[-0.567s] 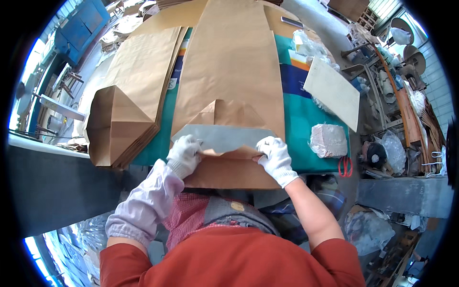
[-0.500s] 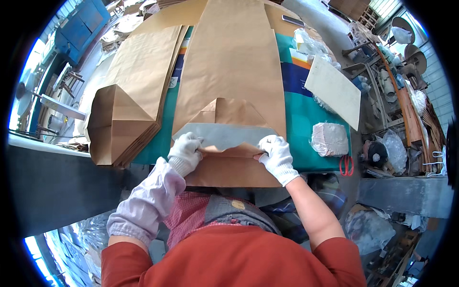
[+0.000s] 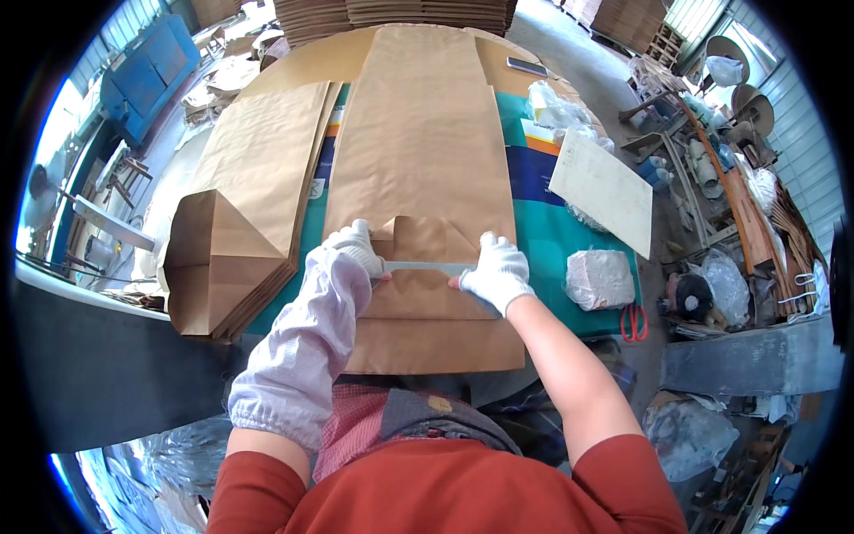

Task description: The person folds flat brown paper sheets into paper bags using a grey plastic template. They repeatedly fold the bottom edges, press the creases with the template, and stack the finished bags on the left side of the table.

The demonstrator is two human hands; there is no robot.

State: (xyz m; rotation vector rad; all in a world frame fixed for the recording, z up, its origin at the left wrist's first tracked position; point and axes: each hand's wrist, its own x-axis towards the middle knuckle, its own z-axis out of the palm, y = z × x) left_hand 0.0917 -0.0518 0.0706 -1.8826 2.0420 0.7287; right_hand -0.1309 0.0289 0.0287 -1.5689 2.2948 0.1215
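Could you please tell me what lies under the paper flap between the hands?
A narrow grey strip shows at the upper edge of the paper flap, between left hand and right hand; anything deeper is covered.

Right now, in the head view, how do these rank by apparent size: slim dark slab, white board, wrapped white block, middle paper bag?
1. Middle paper bag
2. White board
3. Wrapped white block
4. Slim dark slab

The left hand (image 3: 354, 249) and right hand (image 3: 496, 271) are gloved in white. Between them, the strip (image 3: 425, 266) is pale grey; under them, the paper bag (image 3: 418, 142) is plain brown. To their right, the table cover (image 3: 541, 240) is teal, navy and orange.
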